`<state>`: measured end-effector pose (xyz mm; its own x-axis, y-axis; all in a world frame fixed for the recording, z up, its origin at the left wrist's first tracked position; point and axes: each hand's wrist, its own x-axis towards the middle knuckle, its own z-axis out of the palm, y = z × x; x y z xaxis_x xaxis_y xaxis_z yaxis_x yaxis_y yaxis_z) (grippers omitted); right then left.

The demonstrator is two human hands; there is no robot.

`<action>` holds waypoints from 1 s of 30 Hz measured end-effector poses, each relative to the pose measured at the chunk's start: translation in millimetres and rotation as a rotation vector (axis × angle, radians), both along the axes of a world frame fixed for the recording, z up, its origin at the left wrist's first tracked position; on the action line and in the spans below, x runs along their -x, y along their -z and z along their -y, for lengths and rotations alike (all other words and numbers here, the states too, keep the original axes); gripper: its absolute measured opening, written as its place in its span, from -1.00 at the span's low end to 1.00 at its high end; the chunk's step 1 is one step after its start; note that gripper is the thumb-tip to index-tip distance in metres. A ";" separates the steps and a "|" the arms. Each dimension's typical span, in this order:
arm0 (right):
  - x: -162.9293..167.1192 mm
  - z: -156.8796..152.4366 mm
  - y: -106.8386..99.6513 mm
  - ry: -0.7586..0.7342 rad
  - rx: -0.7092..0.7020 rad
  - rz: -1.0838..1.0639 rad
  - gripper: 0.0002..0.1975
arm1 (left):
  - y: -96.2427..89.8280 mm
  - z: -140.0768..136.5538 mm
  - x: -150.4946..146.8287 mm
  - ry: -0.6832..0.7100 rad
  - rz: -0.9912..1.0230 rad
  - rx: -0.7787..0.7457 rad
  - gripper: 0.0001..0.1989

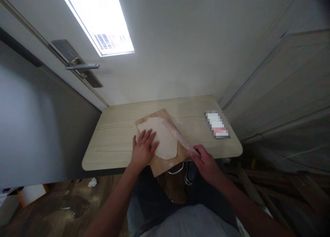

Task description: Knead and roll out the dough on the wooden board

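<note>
A thin, flat sheet of pale dough [166,144] with an uneven edge lies on a wooden board [158,166], which sits at an angle and juts past the table's near edge. My left hand [144,149] rests on the left part of the dough, fingers spread. My right hand [206,163] is closed round the near end of a slim, flour-dusted rolling pin [182,139]. The pin slants across the right side of the board, its far end by the upper right edge of the dough.
The small light-wood table [110,139] stands against a white door with a metal handle [82,66]. A phone [217,124], its screen blurred out, lies at the table's right end. Crumpled white paper [92,182] is on the floor at left; wooden planks [250,183] lie low at right.
</note>
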<state>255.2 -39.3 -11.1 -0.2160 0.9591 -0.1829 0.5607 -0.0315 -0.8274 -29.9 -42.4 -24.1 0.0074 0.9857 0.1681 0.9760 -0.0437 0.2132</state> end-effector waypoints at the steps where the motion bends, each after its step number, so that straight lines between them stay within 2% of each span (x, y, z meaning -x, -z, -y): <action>1: 1.7 -0.2 -0.4 -0.012 0.000 -0.005 -0.62 | -0.3 0.0 2.1 -0.004 0.001 0.001 -0.54; 9: -6.2 6.3 -10.3 -0.090 0.008 0.023 -0.63 | -6.6 -0.7 16.7 0.053 0.013 0.041 -0.56; 12: -14.8 12.0 -11.5 -0.117 0.011 0.060 -0.64 | -13.9 -8.8 18.7 0.054 0.068 0.050 -0.64; 14: -19.1 15.9 -9.7 -0.139 0.013 0.085 -0.64 | -19.2 -19.4 12.8 0.013 0.152 -0.019 -0.70; 16: -22.0 19.0 -6.0 -0.164 -0.001 0.109 -0.64 | -23.2 -32.9 -1.1 -0.013 0.259 -0.152 -0.68; 18: -24.6 20.4 -1.4 -0.186 -0.044 0.138 -0.66 | -24.9 -46.9 -20.8 0.045 0.312 -0.213 -0.66; 20: -27.7 20.3 2.6 -0.198 -0.098 0.174 -0.68 | -23.7 -58.6 -41.0 0.122 0.276 -0.183 -0.65; 23: -33.2 18.7 5.1 -0.211 -0.161 0.226 -0.70 | -18.3 -68.8 -61.3 0.149 0.173 -0.064 -0.62; 26: -37.4 17.3 4.8 -0.212 -0.194 0.267 -0.69 | -14.0 -72.2 -67.1 0.155 0.094 0.018 -0.59; 30: -38.7 15.1 6.7 -0.207 -0.223 0.311 -0.64 | -15.7 -77.1 -68.6 0.160 0.047 0.035 -0.57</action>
<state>293.9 -54.4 -17.8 -0.3752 0.9248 -0.0625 0.7600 0.2683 -0.5920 38.7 34.7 -8.4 0.1578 0.9779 0.1373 0.9461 -0.1896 0.2627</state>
